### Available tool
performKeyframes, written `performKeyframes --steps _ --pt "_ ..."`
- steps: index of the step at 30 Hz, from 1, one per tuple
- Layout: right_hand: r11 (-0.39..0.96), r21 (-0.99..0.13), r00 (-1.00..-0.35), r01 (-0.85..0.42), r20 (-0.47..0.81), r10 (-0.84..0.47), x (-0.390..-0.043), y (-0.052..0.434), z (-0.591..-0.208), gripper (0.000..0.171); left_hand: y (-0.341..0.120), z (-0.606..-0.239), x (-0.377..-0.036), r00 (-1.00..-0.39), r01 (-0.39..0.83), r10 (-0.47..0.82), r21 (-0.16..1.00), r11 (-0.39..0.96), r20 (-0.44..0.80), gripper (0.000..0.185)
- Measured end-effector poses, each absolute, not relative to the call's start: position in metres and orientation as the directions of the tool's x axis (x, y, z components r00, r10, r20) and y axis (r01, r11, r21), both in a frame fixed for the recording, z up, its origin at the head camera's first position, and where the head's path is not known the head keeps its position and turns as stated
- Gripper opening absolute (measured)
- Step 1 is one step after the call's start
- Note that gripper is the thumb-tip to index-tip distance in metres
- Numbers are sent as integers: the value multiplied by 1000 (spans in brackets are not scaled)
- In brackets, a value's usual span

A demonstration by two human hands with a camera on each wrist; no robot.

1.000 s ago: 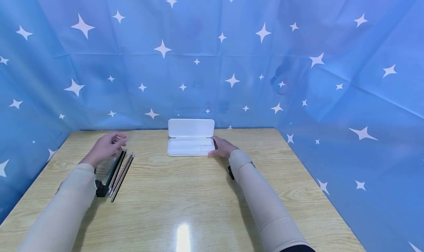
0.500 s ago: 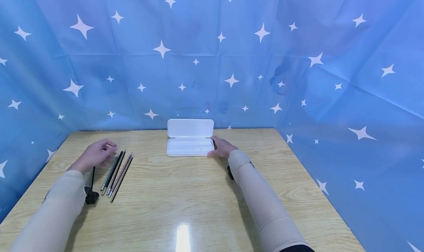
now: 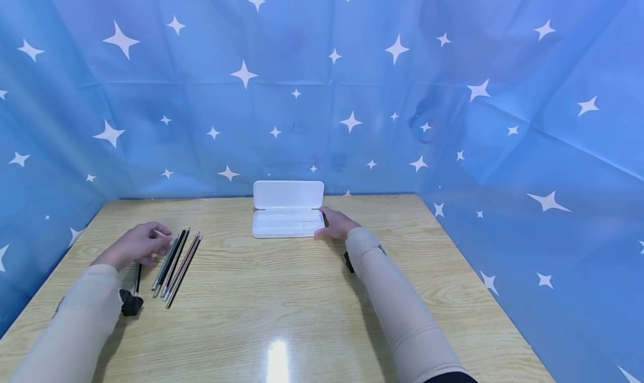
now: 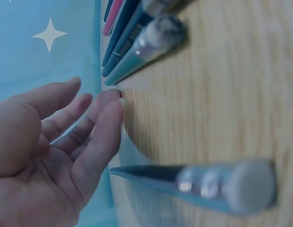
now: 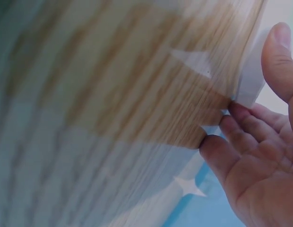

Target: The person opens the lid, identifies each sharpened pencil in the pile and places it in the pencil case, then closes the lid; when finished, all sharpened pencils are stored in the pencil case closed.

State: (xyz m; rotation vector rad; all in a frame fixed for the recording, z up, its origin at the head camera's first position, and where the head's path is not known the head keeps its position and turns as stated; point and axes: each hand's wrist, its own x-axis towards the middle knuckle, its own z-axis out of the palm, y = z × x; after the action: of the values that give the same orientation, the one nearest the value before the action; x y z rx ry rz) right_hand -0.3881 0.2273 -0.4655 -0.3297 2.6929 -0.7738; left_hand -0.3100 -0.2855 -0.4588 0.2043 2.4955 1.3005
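Observation:
My left hand (image 3: 135,244) rests on the wooden table (image 3: 282,299) with relaxed fingers and holds nothing. Just to its right lie several dark pens (image 3: 177,259) side by side. One black pen (image 3: 137,272) lies apart, close to my wrist. In the left wrist view the fingertips (image 4: 113,101) touch the table between the pens (image 4: 137,42) and the single pen (image 4: 203,182). My right hand (image 3: 336,224) touches the right end of an open white case (image 3: 288,224), whose lid (image 3: 288,194) stands upright. The right wrist view shows my right hand (image 5: 260,161) against the case edge (image 5: 250,80).
Blue star-printed cloth (image 3: 322,92) walls the table on the left, back and right. A small black object (image 3: 131,303) sits by my left wrist. A light glare (image 3: 278,360) marks the near table middle.
My left hand has drawn back and to the left, off the row of pens, and a single black pen now lies apart beside it. The right hand and case have not moved.

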Motion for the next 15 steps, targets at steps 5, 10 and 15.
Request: performKeyframes --steps 5,10,15 --pt "829 -544 -924 -134 -234 -303 -387 227 -464 77 -288 -454 -307 -926 -50 274 804 592 -260 45" --pt "842 -521 -920 -142 -245 -307 -387 227 -464 82 -289 -452 -303 -909 -71 291 797 600 -300 49" --pt "852 -503 -922 -148 -242 -303 -386 226 -464 86 -285 -454 -302 -908 -61 290 779 623 -303 53"
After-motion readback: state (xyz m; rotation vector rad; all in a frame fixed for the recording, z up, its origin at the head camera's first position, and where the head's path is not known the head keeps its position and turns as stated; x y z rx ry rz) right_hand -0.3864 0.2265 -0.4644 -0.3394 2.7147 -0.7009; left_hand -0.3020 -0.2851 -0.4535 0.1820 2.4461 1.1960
